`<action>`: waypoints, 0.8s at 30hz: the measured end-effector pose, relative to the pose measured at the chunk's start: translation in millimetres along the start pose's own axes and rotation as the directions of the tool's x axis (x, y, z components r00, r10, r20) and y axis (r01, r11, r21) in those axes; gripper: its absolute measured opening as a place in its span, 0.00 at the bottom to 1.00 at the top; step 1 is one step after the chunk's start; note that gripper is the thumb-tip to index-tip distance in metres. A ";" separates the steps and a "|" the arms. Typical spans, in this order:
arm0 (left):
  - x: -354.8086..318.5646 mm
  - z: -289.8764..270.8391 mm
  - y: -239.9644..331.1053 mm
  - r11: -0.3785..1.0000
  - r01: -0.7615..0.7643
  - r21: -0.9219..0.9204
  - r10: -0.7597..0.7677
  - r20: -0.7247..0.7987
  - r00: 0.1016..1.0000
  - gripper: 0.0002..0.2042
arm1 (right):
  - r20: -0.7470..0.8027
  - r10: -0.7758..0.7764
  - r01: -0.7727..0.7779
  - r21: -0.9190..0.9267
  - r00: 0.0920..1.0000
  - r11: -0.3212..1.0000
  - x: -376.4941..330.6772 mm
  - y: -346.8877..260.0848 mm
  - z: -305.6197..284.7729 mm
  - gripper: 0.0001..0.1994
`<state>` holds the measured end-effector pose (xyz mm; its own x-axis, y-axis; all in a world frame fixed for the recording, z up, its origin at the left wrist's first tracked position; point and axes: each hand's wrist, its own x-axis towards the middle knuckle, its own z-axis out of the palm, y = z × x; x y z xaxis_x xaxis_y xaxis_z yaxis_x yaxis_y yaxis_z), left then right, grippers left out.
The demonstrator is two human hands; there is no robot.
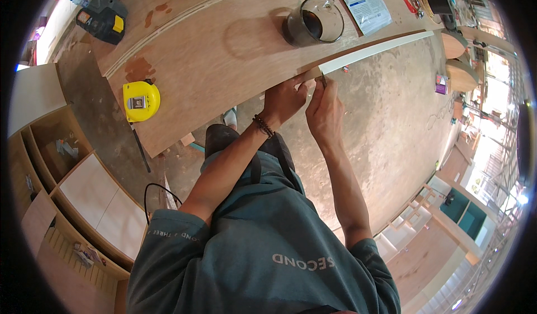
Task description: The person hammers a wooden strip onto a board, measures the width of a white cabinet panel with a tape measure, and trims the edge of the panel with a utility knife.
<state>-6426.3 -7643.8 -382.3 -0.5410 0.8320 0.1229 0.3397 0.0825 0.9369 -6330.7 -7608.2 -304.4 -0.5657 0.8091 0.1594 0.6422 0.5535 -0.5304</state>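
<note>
Both hands meet at the near edge of the plywood sheet (224, 45), where a white edging strip (375, 51) begins; the left hand (285, 98) presses there, fingers closed on the edge; the right hand (324, 109) pinches a small dark tool (323, 79) (kind unclear) at the strip's near end; the strip's long axis runs away rightward along the edge.

Bare concrete floor (386, 123), wooden shelf cabinets (72, 185) at left, bright daylight, perhaps from open windows (498, 90), right.
</note>
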 end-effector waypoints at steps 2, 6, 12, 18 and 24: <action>0.6 0.4 -0.6 0.999 -0.040 0.009 0.040 -0.043 0.998 0.12 | -0.007 -0.005 0.005 -0.021 1.000 1.000 -1.2 3.0 2.6 0.10; -0.1 -0.8 0.9 0.999 -0.035 0.033 0.036 -0.029 0.999 0.13 | -0.037 -0.028 0.027 -0.026 0.999 0.999 -1.8 6.4 6.2 0.10; -0.4 -2.3 -0.5 0.999 0.042 0.002 -0.042 0.052 0.998 0.15 | -0.064 -0.042 0.040 -0.033 0.997 0.999 -1.8 6.1 7.5 0.10; 0.4 -2.2 -4.8 1.000 0.019 0.022 -0.020 0.065 0.998 0.15 | -0.016 0.024 -0.024 -0.020 1.000 1.000 1.3 -10.7 -3.7 0.08; -0.4 -2.9 -1.3 0.999 0.047 -0.011 -0.047 0.038 0.998 0.13 | 0.005 0.047 -0.047 -0.055 0.999 0.997 1.9 -11.5 -5.0 0.08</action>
<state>-6428.8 -7645.9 -382.7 -0.5271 0.8472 0.0663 0.3055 0.1161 0.9451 -6336.5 -7612.1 -293.8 -0.5374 0.8333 0.1299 0.6955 0.5251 -0.4904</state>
